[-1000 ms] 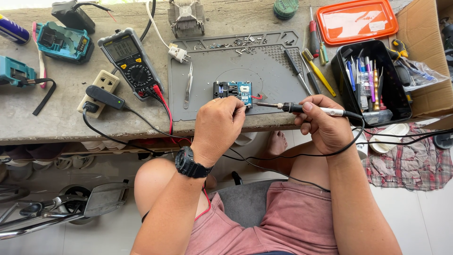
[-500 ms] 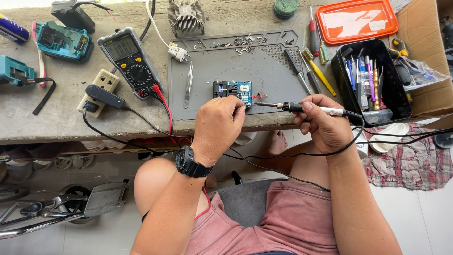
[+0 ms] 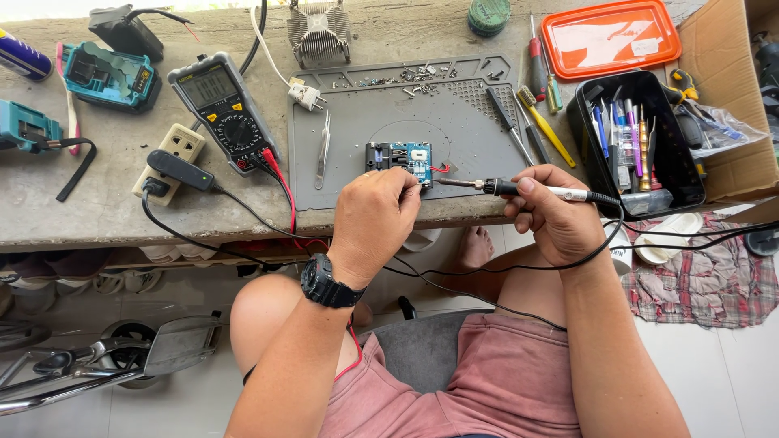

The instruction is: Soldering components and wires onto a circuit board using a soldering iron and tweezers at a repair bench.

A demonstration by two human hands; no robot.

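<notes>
A concrete workbench [image 3: 97, 203] runs beyond both hands, and on it, directly under them, lies a grey work mat [image 3: 365, 130]. Off to the outer side of the right hand sits a black tool tray [image 3: 584, 134] full of small tools, with an orange lid [image 3: 610, 36] further out beyond it. Out past the left hand, toward its outer side, rests a multimeter [image 3: 223, 109] whose red and black leads trail toward the bench edge.

The left hand [image 3: 372, 223], with a black wristwatch [image 3: 326, 284] on its wrist, is curled, fingers pinched together at the near edge of the small circuit board [image 3: 399, 160]; whether anything thin is held between the fingertips cannot be told. The board lies flat on the mat, just beyond those fingertips.

The right hand [image 3: 560, 219] is closed firmly around the handle of a soldering iron [image 3: 519, 189], thumb on top. The iron points sideways toward the left hand, its tip just beside the board's near right corner, close to the left fingertips.
</notes>
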